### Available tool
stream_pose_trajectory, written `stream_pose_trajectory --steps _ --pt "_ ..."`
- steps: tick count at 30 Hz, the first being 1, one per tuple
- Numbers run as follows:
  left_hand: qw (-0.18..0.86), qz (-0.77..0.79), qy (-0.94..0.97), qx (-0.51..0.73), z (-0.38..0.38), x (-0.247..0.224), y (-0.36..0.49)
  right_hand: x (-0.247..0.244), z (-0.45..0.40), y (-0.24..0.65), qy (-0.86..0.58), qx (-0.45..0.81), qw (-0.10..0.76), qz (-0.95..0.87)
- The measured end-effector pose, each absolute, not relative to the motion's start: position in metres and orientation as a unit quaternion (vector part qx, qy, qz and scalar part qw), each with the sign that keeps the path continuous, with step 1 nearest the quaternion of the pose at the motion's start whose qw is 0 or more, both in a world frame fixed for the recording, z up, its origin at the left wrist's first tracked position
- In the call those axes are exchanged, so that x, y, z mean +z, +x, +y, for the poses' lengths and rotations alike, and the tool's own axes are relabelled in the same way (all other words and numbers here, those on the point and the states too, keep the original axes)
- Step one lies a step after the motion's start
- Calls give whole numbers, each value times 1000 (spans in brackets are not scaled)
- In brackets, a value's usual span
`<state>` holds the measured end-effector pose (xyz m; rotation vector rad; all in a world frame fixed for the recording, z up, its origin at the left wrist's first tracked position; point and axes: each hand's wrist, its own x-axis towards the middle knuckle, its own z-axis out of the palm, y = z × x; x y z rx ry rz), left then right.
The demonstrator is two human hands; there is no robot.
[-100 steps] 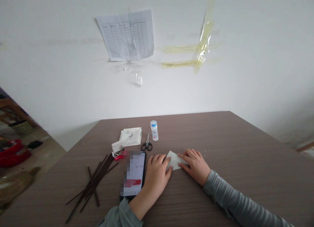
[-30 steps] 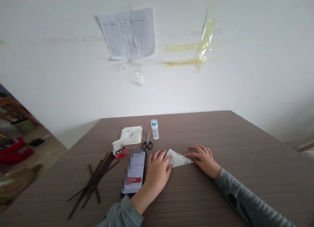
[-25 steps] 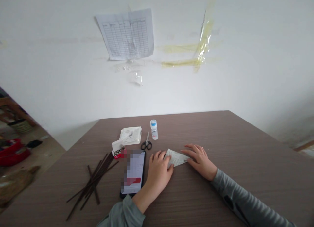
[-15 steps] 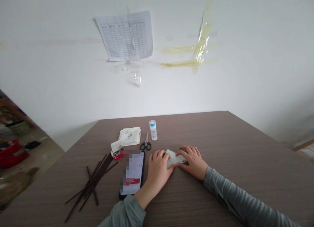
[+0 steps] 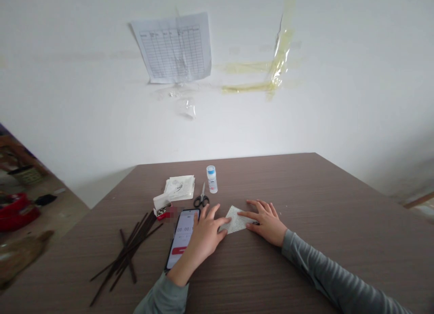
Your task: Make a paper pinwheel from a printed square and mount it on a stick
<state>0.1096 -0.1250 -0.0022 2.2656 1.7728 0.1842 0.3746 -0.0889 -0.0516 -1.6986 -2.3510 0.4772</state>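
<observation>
Wood-grain table (image 5: 288, 183), dark sticks (image 5: 127, 255), smartphone (image 5: 179, 239), scissors (image 5: 201, 197), paper slip (image 5: 236, 220)

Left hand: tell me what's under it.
The left hand covers the lower right of a smartphone; the rest of the lit screen shows, but the covered part cannot be seen.

HIDDEN: smartphone (image 5: 181, 239) lower right corner under left hand (image 5: 201, 239) | BLURRED: mosaic over small carton (image 5: 160, 204) end; floor object (image 5: 20, 257) | TOO SMALL: folded paper slip (image 5: 235, 220) print; wall chart (image 5: 172, 47) headings | CUT OFF: right sleeve (image 5: 339, 278) at bottom edge
</observation>
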Motion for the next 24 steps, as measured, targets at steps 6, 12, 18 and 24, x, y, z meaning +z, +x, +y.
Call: stream_pose_trajectory --steps 6,12,18,24 --pt "104 606 787 60 -127 -1 99 -54 -87 377 -572 155 95 -800" --pt "94 610 785 47 -131 3 100 -53 -87 375 -576 157 87 -798" --pt "97 622 777 16 -134 8 90 -54 -89 376 -569 170 93 -799" --pt "89 641 762 -14 -132 13 82 -58 -89 378 -563 160 105 -804"
